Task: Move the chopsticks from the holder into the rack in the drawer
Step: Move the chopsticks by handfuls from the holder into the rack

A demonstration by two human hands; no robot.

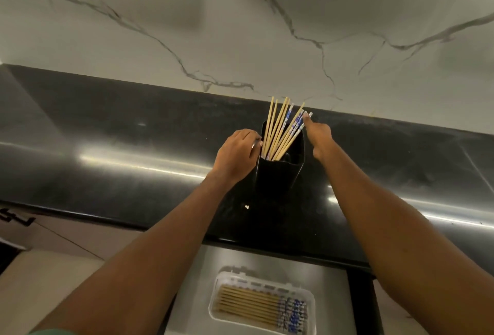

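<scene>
Slender pale bamboo chopsticks (278,134) with blue-and-white patterned tops fan out of a glossy black angular holder (275,177) on the polished black stone table (133,147). The left hand (235,155) curls round the holder's rim. The right hand (319,136) reaches the rightmost tops, its grasp unclear.

— Dim overall, with a warm greenish cast. Long bright streaks of glare run left to right across the black table (112,126).
— And soft shadows pool on the marble wall (187,8), darkest at upper centre and right.
— The wide lens bows the table's edges and stretches the corners.
— The black holder (278,174) almost melts into the dark top. The chopsticks (278,131) are fairly crisp, but the rack (263,281) at the bottom is soft and the forearms (133,268) look smeared.
</scene>
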